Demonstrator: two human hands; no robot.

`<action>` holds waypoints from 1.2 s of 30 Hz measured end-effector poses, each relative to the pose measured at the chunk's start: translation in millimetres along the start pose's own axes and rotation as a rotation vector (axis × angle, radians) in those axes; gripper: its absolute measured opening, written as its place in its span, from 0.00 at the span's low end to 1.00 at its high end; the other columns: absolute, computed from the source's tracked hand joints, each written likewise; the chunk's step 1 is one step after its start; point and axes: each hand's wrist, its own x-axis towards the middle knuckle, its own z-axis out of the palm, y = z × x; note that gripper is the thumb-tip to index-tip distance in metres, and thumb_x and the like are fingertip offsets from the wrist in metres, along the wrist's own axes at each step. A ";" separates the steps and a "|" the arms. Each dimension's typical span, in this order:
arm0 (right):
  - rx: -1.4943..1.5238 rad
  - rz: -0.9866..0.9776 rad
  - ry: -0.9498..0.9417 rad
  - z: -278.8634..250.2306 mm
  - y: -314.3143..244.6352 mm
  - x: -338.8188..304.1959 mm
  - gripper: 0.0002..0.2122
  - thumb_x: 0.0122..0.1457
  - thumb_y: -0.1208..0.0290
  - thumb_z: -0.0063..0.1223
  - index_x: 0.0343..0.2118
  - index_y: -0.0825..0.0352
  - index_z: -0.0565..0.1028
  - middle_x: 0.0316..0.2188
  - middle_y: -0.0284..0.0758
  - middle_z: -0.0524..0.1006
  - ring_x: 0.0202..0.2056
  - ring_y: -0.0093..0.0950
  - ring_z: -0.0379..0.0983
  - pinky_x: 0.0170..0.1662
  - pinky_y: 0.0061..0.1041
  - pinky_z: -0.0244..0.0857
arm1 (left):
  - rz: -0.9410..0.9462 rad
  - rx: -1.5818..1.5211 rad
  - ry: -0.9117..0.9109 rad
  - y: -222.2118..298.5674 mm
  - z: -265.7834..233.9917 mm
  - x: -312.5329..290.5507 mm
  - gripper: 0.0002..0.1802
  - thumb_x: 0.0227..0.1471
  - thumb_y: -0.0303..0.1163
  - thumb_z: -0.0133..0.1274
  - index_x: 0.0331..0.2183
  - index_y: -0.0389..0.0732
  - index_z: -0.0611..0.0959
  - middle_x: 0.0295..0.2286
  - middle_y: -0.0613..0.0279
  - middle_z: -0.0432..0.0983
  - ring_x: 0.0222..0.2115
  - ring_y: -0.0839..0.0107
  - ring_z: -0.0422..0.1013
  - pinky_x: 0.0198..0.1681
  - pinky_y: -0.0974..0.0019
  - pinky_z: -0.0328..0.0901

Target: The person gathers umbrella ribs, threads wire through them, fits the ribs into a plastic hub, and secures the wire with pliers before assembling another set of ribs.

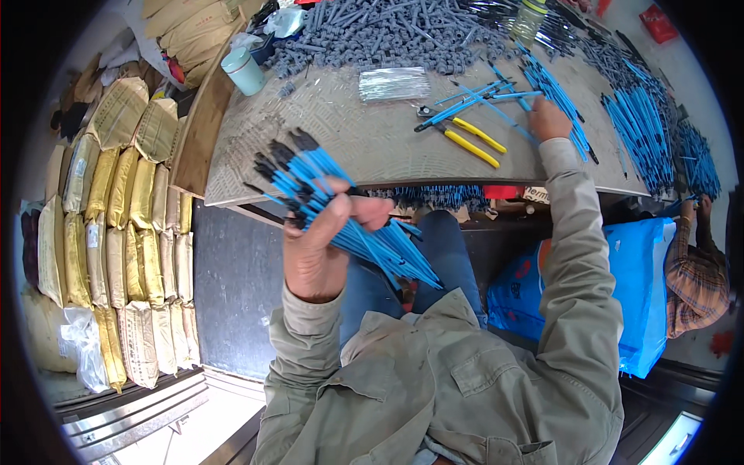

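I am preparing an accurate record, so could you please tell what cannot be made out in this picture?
All in the head view:
- Middle of the blue stick bundle: covered by the left hand.
- Right hand's exact grip: covered by the hand itself.
- Grey parts pile's far end: cut off by the top edge.
- Sticks below: partly hidden by the tabletop.

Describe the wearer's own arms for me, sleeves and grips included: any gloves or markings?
The left sleeve and right sleeve are long, loose, creased grey-green cloth, gathered toward cuffs at the wrists. The left grip and right grip are bare human hands, without gloves. No cables or printed markings can be made out on either arm.
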 end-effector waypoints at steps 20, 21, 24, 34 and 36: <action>0.398 -1.019 0.053 -63.5 -63.3 -80.1 0.11 0.41 0.83 0.48 0.30 0.66 0.71 0.35 0.35 0.70 0.41 0.37 0.64 0.46 0.34 0.56 | -0.175 0.197 -0.137 -52.0 -3.6 13.3 0.11 0.47 0.23 0.54 0.36 0.33 0.78 0.33 0.54 0.76 0.35 0.70 0.73 0.40 0.69 0.68; 0.352 -0.977 0.058 -69.5 -45.8 -87.4 0.11 0.40 0.84 0.47 0.30 0.66 0.71 0.35 0.36 0.70 0.42 0.37 0.64 0.46 0.33 0.56 | -0.167 0.210 -0.160 -51.7 -2.3 13.1 0.11 0.47 0.23 0.54 0.36 0.33 0.78 0.33 0.55 0.76 0.35 0.71 0.73 0.40 0.70 0.68; 0.113 -0.759 0.154 -71.2 14.8 -112.4 0.12 0.42 0.84 0.47 0.32 0.66 0.73 0.38 0.37 0.71 0.46 0.37 0.64 0.49 0.32 0.55 | -0.160 0.230 -0.230 -56.2 3.8 17.0 0.11 0.47 0.23 0.54 0.36 0.33 0.78 0.33 0.56 0.76 0.34 0.72 0.72 0.40 0.71 0.67; 1.178 -0.879 -0.059 -129.1 -101.1 -185.6 0.11 0.42 0.75 0.60 0.31 0.66 0.76 0.47 0.37 0.67 0.51 0.41 0.57 0.53 0.36 0.49 | -0.102 0.515 -0.460 -83.9 8.0 14.3 0.09 0.46 0.25 0.56 0.33 0.34 0.78 0.28 0.67 0.75 0.30 0.81 0.68 0.34 0.75 0.64; 1.238 -0.890 -0.066 -117.2 -106.1 -186.3 0.11 0.42 0.74 0.60 0.31 0.66 0.76 0.46 0.37 0.68 0.51 0.40 0.57 0.53 0.36 0.49 | -0.152 0.548 -0.445 -85.1 4.8 11.1 0.08 0.45 0.25 0.56 0.32 0.34 0.78 0.28 0.67 0.75 0.30 0.82 0.68 0.33 0.75 0.63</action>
